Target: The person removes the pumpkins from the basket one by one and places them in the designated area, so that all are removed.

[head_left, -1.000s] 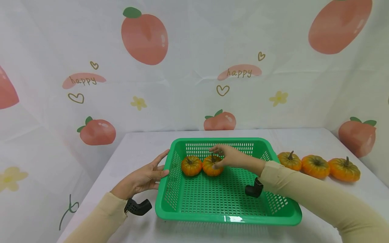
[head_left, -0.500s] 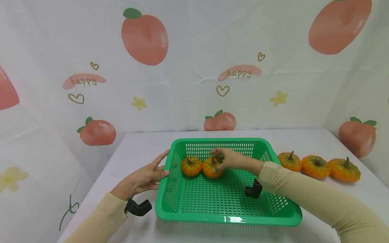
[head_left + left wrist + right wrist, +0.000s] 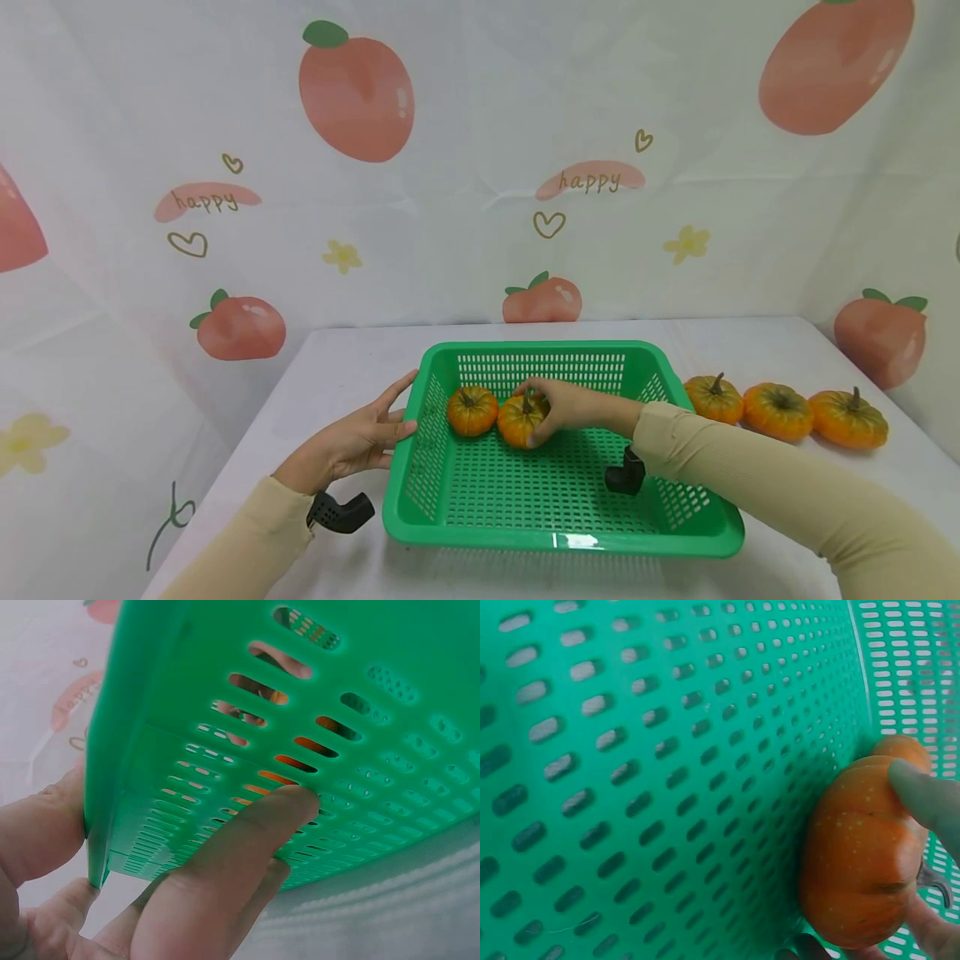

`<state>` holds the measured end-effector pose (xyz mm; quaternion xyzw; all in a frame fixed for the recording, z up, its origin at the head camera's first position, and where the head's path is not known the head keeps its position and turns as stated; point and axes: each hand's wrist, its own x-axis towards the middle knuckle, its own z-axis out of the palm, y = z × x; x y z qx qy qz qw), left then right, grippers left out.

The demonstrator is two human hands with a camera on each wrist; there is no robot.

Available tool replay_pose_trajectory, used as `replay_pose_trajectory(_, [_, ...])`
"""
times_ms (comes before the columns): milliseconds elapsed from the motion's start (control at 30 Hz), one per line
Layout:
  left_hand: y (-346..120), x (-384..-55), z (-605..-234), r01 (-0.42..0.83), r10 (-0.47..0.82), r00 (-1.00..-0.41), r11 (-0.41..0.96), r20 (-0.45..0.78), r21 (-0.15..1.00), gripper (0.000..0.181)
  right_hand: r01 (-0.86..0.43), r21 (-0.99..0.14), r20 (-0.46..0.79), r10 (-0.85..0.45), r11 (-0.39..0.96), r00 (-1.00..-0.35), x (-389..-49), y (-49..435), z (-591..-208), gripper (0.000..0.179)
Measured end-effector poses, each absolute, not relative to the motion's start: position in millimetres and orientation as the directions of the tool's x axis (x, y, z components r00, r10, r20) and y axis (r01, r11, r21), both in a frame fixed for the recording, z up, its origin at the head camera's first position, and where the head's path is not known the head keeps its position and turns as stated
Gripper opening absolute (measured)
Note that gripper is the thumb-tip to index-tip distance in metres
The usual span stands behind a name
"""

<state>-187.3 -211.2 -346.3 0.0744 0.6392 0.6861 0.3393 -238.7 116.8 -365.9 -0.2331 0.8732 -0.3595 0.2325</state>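
A green plastic basket (image 3: 480,535) with slotted walls stands on the white table. Two small orange-and-green pumpkins lie inside it near the back wall. My right hand (image 3: 573,406) grips the right one, a pumpkin (image 3: 516,427), with the thumb on its near side and the fingers on its far side. In the right wrist view this pumpkin (image 3: 859,855) sits low in the basket, its stem aside. The other pumpkin (image 3: 471,412) is just left of it. My left hand (image 3: 356,442) holds the basket's left side, thumb at the rim, fingers (image 3: 240,832) against the outer wall.
Three more pumpkins stand in a row on the table right of the basket: a near-basket pumpkin (image 3: 712,398), a middle pumpkin (image 3: 777,412) and an outer pumpkin (image 3: 850,421). Behind the table (image 3: 337,362) hangs a white cloth (image 3: 450,208) with printed fruit.
My right hand has closed round the right pumpkin and shifted it slightly toward me, opening a little offset from its neighbour. The left hand and the basket have stayed put.
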Motion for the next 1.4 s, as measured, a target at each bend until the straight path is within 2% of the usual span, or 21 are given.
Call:
replay_pose_trajectory(233, [-211,-188,-346,-0.369,0.562,-0.758,0.051,-0.332,0.928,0.093,-0.282,-0.71,-0.225,-0.586,0.646,-0.778,-238,116,-366,0.07])
replay_pose_trajectory(633, [-211,-187,-347,-0.366,0.562,-0.757,0.058,-0.334,0.929,0.092,-0.258,-0.712,-0.248,-0.577,0.654,-0.778,-236,117,-364,0.068])
replay_pose_trajectory(1000, [-211,-186,-346,-0.368,0.562,-0.757,0.052,-0.332,0.928,0.091,-0.212,-0.677,-0.288,-0.519,0.705,-0.805,-237,117,-355,0.067])
replay_pose_trajectory(1400, [-211,-187,-346,-0.368,0.567,-0.755,0.049,-0.329,0.929,0.091,-0.204,-0.727,-0.239,-0.52,0.656,-0.82,-240,126,-333,0.072])
